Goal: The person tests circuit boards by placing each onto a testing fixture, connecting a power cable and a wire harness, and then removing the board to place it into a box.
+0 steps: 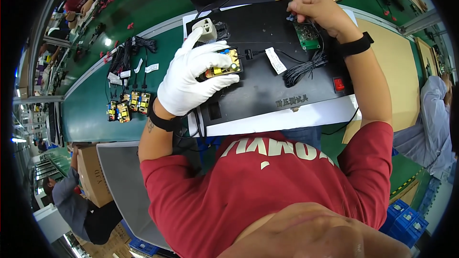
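At frame centre a yellow circuit board (223,65) is pressed onto the black test fixture (267,86) by the gloved left hand (191,76), fingers spread flat; it seems mid-test. Several boards (128,106) wait at left. The right hand (318,12) pinches something unclear at the green board (306,35)

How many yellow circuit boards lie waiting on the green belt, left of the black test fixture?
4, side by side in a short row on the green belt: at and, each with a black cable running up. Others may be hidden. A fifth sits under the gloved left hand.
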